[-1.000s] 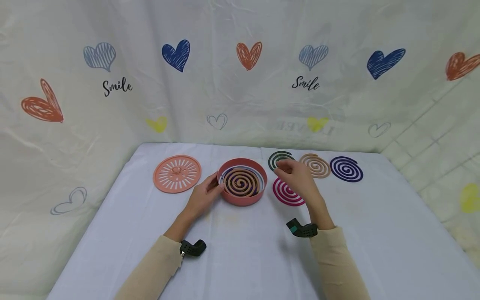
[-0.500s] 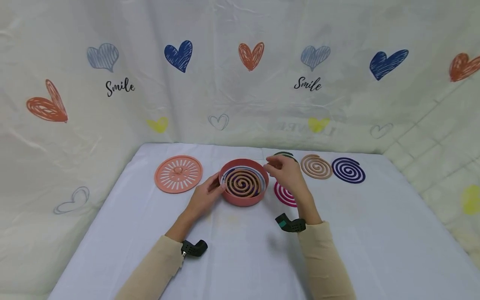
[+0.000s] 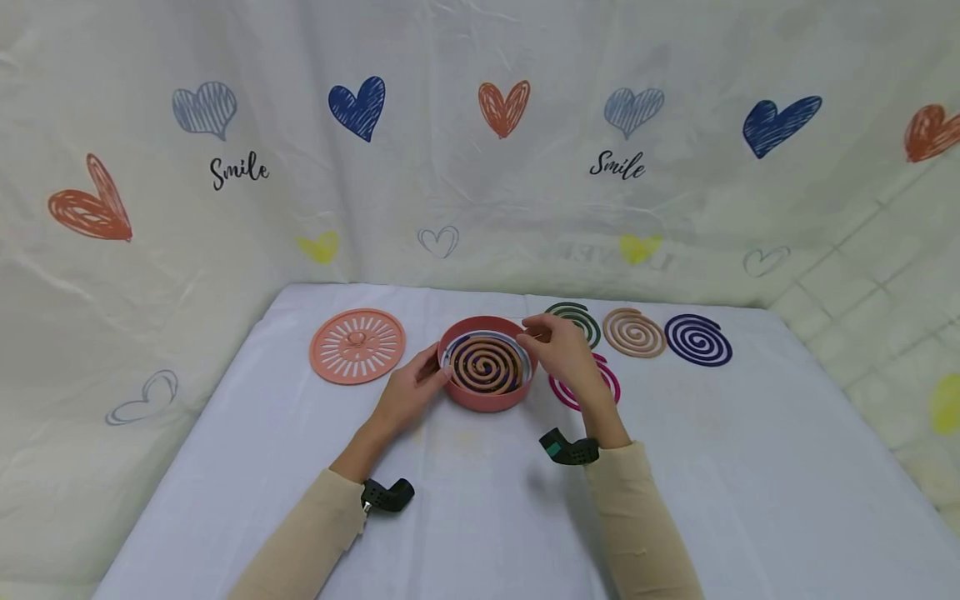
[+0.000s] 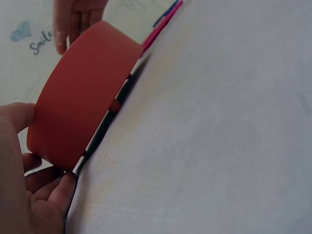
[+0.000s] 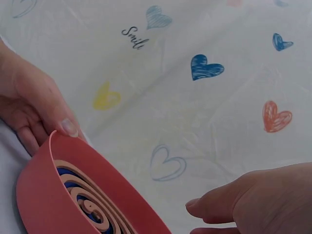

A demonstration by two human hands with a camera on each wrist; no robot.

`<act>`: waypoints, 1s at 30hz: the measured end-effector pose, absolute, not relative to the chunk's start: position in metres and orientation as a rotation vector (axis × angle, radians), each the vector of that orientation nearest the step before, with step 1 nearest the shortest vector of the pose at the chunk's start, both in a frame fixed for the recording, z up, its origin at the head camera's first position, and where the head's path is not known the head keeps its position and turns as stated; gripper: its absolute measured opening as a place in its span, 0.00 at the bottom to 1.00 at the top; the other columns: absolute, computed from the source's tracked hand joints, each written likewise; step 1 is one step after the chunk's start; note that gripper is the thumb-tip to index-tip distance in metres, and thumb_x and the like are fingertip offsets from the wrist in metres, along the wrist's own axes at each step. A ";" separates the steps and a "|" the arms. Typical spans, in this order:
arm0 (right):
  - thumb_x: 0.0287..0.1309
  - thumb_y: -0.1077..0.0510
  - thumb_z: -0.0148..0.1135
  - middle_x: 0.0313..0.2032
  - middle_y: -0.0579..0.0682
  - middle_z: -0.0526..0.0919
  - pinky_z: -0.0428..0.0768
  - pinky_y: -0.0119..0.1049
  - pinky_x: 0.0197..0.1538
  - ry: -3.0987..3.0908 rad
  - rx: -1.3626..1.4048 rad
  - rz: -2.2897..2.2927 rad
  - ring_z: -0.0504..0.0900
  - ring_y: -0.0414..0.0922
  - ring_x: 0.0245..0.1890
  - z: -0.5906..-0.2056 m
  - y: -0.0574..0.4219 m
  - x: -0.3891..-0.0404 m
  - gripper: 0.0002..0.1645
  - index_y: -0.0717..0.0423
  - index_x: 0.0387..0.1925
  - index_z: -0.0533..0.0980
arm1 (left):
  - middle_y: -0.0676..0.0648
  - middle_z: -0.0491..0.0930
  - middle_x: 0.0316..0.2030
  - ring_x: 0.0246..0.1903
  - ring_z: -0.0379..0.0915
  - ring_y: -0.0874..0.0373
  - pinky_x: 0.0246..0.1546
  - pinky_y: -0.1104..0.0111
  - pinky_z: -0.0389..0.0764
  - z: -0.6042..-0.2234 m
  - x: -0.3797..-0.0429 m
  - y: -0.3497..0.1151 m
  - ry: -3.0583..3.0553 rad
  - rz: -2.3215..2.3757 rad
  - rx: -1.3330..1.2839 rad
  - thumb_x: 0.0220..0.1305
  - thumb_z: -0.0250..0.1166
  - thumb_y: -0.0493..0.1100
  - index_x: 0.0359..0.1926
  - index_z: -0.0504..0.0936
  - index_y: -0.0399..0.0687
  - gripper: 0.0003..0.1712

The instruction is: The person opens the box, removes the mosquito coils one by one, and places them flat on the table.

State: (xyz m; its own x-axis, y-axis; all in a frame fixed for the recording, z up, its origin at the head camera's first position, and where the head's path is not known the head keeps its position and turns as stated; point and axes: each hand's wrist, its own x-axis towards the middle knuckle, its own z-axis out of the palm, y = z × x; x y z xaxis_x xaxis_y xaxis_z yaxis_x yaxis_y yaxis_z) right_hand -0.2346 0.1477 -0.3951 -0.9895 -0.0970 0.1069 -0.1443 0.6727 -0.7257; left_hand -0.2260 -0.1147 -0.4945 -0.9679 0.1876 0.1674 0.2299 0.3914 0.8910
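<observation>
A round red mosquito coil holder (image 3: 487,403) stands on the white cloth, low feet showing beneath it in the left wrist view. Inside lies a tan mosquito coil (image 3: 483,364) over a dark blue-purple one. My left hand (image 3: 407,394) grips the holder's left side, thumb at the rim and fingers round the wall. At the right rim is my right hand (image 3: 564,354), fingers loosely bent. In the right wrist view its thumb (image 5: 214,204) stands apart from the wall, and I see nothing held. The green coil (image 3: 581,317) and pink coil (image 3: 609,383) are partly hidden behind it.
A peach slotted lid (image 3: 357,347) with a small knob lies left of the holder. Farther right lie another tan coil (image 3: 633,333) and a purple coil (image 3: 698,340). A heart-printed curtain (image 3: 487,183) rises behind the table (image 3: 465,517).
My right hand has moved left, from over the green and pink coils to the holder's right rim. The left hand keeps its grip; the holder stays put.
</observation>
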 end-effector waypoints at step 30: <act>0.66 0.53 0.64 0.52 0.60 0.84 0.86 0.44 0.48 -2.995 0.293 0.910 0.81 0.51 0.45 -0.408 0.119 -0.236 0.27 0.62 0.62 0.75 | 0.50 0.71 0.70 0.69 0.69 0.55 0.68 0.59 0.74 -0.496 -0.226 -0.117 -2.595 -1.647 -0.412 0.70 0.59 0.62 0.75 0.64 0.56 0.38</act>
State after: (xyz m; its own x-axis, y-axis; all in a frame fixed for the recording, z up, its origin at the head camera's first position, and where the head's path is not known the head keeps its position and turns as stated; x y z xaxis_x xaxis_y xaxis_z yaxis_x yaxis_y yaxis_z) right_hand -0.2365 0.1189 -0.4083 -0.9827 -0.1781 0.0517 -0.1768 0.8152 -0.5515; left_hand -0.2262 -0.1165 -0.4960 -0.9639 0.2005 0.1751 0.2438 0.4005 0.8833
